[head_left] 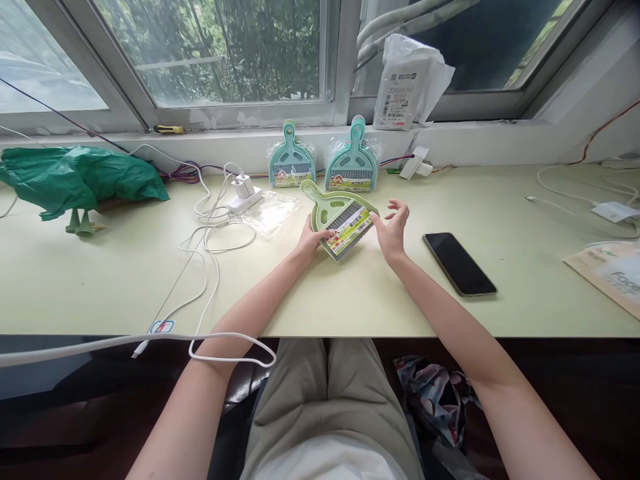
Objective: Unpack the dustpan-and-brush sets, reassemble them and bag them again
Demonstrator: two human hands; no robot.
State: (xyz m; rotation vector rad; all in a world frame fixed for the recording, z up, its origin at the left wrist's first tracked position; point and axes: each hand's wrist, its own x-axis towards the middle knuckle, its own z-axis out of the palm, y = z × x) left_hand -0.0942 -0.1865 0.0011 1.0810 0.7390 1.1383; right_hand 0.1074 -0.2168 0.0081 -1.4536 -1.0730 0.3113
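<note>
My left hand (311,240) grips the lower left side of a light green mini dustpan and brush set (334,205), its thumb over the printed label card (350,227). The set is tilted above the table, handle toward the upper left, grey bristles showing around the card. At its right corner is my right hand (392,235), thumb against or very near the edge, the other fingers spread and raised. Behind stand two teal dustpan sets in clear wrap, one on the left (291,155) and one on the right (353,160), leaning against the window ledge.
A clear plastic wrapper (270,212) lies beside a white power strip (245,200) and tangled white cables (205,233). A phone (460,264) rests at right. A green plastic bag (80,175) is at far left, a white package (403,87) on the sill, and a paper packet (610,270) at far right.
</note>
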